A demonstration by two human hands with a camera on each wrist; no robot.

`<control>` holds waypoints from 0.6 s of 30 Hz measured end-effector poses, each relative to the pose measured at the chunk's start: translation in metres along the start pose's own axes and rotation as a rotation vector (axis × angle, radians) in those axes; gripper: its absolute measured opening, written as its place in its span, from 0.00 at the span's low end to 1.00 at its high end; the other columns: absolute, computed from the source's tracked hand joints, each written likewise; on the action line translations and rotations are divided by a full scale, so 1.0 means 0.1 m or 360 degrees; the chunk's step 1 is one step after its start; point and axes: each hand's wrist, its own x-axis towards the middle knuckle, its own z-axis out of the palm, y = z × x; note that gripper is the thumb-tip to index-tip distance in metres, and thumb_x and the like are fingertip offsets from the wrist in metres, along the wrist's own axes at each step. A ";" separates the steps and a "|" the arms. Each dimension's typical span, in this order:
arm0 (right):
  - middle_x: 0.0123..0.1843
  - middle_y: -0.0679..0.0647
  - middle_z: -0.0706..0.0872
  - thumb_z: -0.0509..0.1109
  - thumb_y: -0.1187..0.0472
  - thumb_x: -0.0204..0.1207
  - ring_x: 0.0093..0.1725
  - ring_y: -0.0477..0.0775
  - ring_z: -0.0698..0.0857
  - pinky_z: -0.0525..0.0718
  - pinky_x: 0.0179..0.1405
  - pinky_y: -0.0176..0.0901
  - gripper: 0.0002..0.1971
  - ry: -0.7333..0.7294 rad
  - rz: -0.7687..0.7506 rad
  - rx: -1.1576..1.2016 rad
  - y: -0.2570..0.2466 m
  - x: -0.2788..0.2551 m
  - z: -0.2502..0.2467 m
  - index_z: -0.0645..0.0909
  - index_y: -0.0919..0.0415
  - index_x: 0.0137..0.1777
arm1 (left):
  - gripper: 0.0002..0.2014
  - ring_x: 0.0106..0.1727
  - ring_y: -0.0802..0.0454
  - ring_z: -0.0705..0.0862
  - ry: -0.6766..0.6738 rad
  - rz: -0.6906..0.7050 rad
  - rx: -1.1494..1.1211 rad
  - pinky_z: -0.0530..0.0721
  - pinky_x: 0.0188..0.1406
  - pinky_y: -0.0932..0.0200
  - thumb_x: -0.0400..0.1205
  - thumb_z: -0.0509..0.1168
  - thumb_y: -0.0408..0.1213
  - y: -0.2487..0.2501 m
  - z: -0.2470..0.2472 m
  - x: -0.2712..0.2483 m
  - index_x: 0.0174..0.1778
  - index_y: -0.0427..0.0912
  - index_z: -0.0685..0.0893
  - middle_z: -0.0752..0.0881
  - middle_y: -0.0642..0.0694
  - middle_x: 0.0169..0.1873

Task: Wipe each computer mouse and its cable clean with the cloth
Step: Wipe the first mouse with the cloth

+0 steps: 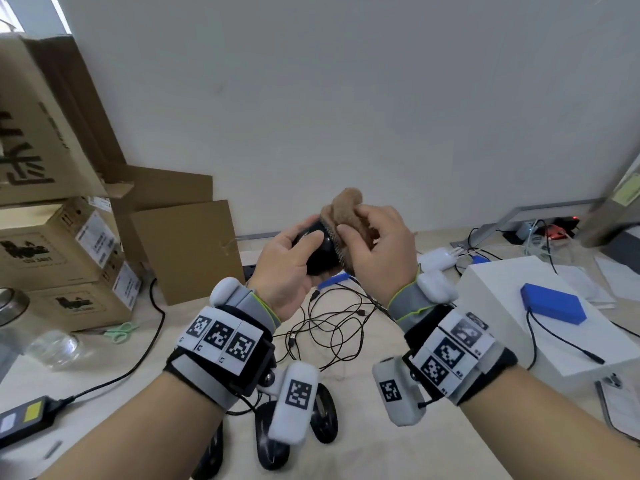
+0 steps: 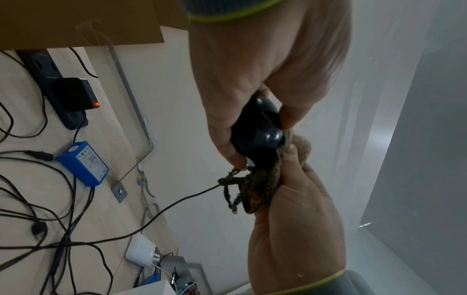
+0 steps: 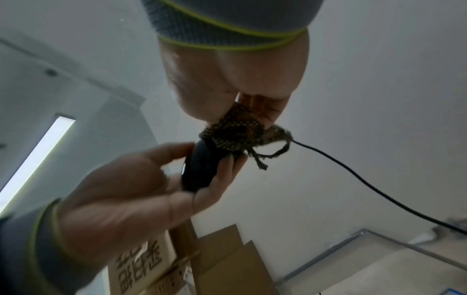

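My left hand [image 1: 294,251] grips a black computer mouse [image 1: 320,254] held up above the desk, thumb across its top. The mouse [image 2: 257,127] shows dark and glossy between thumb and fingers in the left wrist view. My right hand [image 1: 374,244] pinches a brown cloth [image 1: 346,209] bunched against the mouse's right end. The cloth [image 3: 235,133] covers the mouse's [image 3: 199,167] front where its thin black cable [image 3: 366,183] leaves. Loose cable loops [image 1: 332,327] lie on the desk below. More black mice [image 1: 270,438] lie near the front edge, partly hidden by my wrist cameras.
Cardboard boxes [image 1: 52,216] stack at the left, with green scissors [image 1: 121,330] and a glass jar [image 1: 55,344] nearby. A white box [image 1: 502,323] carrying a blue block [image 1: 554,303] stands at the right. A black power adapter [image 1: 24,419] lies front left, a white charger [image 1: 438,258] behind.
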 end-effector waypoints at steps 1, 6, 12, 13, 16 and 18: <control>0.47 0.50 0.82 0.73 0.54 0.71 0.45 0.43 0.80 0.76 0.48 0.30 0.14 -0.0022 -0.0083 -0.0009 -0.02 -0.03 0.01 0.87 0.58 0.55 | 0.17 0.50 0.44 0.89 -0.0003 0.0009 -0.0008 0.90 0.48 0.45 0.87 0.58 0.28 0.00 0.00 0.00 0.72 0.37 0.78 0.86 0.35 0.53; 0.49 0.55 0.84 0.72 0.53 0.75 0.45 0.45 0.78 0.78 0.53 0.39 0.14 0.0077 0.0144 -0.0077 0.09 0.17 -0.03 0.87 0.59 0.57 | 0.15 0.50 0.42 0.90 -0.0016 0.0025 -0.0008 0.90 0.45 0.46 0.87 0.59 0.29 0.02 -0.04 -0.01 0.69 0.37 0.79 0.84 0.31 0.61; 0.46 0.54 0.83 0.72 0.54 0.71 0.44 0.47 0.82 0.78 0.48 0.33 0.15 -0.0074 -0.0100 -0.0037 -0.01 0.03 0.00 0.88 0.57 0.55 | 0.14 0.52 0.43 0.89 -0.0037 0.0067 0.0036 0.90 0.46 0.48 0.87 0.58 0.28 0.00 -0.05 0.00 0.66 0.40 0.81 0.87 0.35 0.55; 0.46 0.54 0.84 0.71 0.52 0.70 0.44 0.49 0.83 0.80 0.50 0.36 0.15 -0.0029 0.0009 -0.0031 0.06 0.09 -0.01 0.88 0.56 0.54 | 0.15 0.54 0.41 0.89 -0.0027 0.0066 0.0045 0.89 0.49 0.45 0.86 0.58 0.28 0.00 -0.07 -0.01 0.68 0.39 0.80 0.85 0.34 0.60; 0.41 0.52 0.88 0.69 0.48 0.70 0.40 0.54 0.84 0.86 0.48 0.57 0.13 0.0051 0.0377 0.0072 0.23 0.26 -0.08 0.87 0.54 0.48 | 0.18 0.55 0.42 0.89 -0.0012 0.0075 0.0073 0.87 0.56 0.41 0.86 0.60 0.28 -0.02 -0.12 -0.04 0.72 0.40 0.76 0.83 0.37 0.65; 0.36 0.47 0.87 0.70 0.52 0.74 0.37 0.50 0.82 0.87 0.45 0.57 0.07 0.0104 0.0461 0.0216 0.21 0.28 -0.10 0.87 0.53 0.46 | 0.18 0.54 0.43 0.89 -0.0020 0.0057 0.0052 0.86 0.59 0.40 0.85 0.61 0.28 -0.03 -0.12 -0.03 0.72 0.40 0.75 0.83 0.38 0.64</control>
